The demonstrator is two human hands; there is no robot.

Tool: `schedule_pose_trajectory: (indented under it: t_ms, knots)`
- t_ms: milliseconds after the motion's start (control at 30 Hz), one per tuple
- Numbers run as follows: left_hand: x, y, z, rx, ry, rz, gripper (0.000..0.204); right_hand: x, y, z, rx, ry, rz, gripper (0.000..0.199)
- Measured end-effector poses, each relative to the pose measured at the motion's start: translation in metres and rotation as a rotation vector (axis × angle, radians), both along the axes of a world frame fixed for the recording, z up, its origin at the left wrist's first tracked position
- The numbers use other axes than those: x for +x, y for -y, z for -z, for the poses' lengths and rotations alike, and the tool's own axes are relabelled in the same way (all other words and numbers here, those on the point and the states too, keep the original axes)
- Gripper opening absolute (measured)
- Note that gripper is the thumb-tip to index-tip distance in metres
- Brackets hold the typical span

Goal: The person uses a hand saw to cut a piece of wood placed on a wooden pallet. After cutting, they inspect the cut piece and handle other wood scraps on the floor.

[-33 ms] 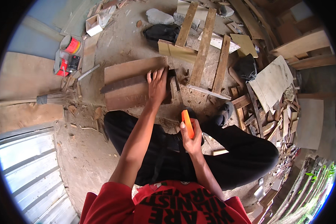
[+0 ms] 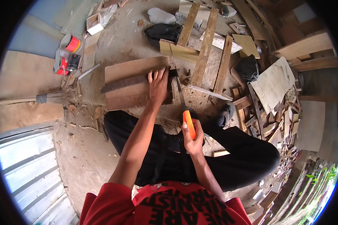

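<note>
From the head view, I'd watch the crossing of two long things just right of the left hand. The dark strip runs mostly sideways beneath that hand: its longer part stretches off to the left, and a short end pokes out past the fingers on the right. The left hand is much the nearer one to it, palm down with its fingers a little apart over the strip — whether the thumb hooks round, I can't tell.

The right hand, closer to the body, is closed round the handle of the orange-handled saw. The blade points away from it, ahead and slightly left, roughly square to the strip — it reaches that short end, though I can't tell if they touch. Brown boards lie under the left hand and strip; pallet-like slats lie ahead of the right hand.
</note>
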State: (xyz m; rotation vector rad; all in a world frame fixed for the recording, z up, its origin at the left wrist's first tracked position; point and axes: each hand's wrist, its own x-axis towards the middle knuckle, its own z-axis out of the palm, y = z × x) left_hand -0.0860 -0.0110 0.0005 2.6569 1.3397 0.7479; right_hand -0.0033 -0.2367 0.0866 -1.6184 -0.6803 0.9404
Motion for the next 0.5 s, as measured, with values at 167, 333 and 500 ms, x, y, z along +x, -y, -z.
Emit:
schedule_pose_trajectory:
  t_ms: [167,333,500]
  knots:
    - [-0.001,-0.008,-0.004,-0.065,-0.014,0.011,0.061,0.004,-0.011,0.0,0.037,0.068,0.003,0.03]
    - [-0.005,-0.011,-0.002,-0.081,-0.005,0.057,0.059,0.007,-0.006,0.005,0.009,0.002,-0.029,0.035]
    - [0.001,-0.016,0.004,0.038,-0.093,-0.034,0.054,0.005,-0.01,0.01,0.046,0.012,-0.031,0.035]
